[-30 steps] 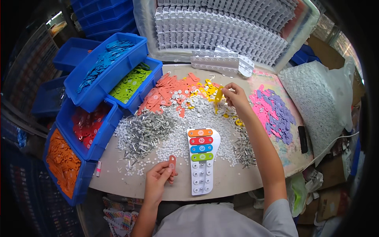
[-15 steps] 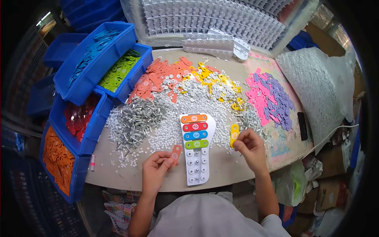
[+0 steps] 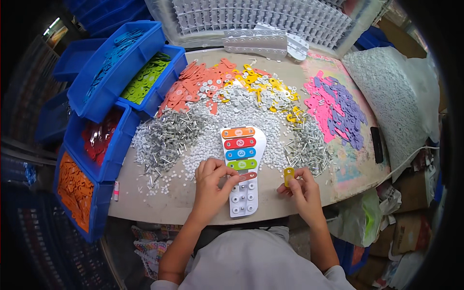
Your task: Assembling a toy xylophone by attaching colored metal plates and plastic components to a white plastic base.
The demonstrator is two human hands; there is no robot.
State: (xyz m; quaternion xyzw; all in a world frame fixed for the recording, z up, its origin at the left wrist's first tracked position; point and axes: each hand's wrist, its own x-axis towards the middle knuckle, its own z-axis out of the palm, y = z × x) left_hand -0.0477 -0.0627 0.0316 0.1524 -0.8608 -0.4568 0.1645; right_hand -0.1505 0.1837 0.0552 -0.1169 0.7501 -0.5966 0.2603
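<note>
Head view: the left hand pinches a coral bar by its left end, seemingly to keep it level across the white frame on the table, below 4 coloured bars; the right hand, thumb and fingers closed, grips a yellow bar apart, apparently leaving the frame unobstructed.
</note>
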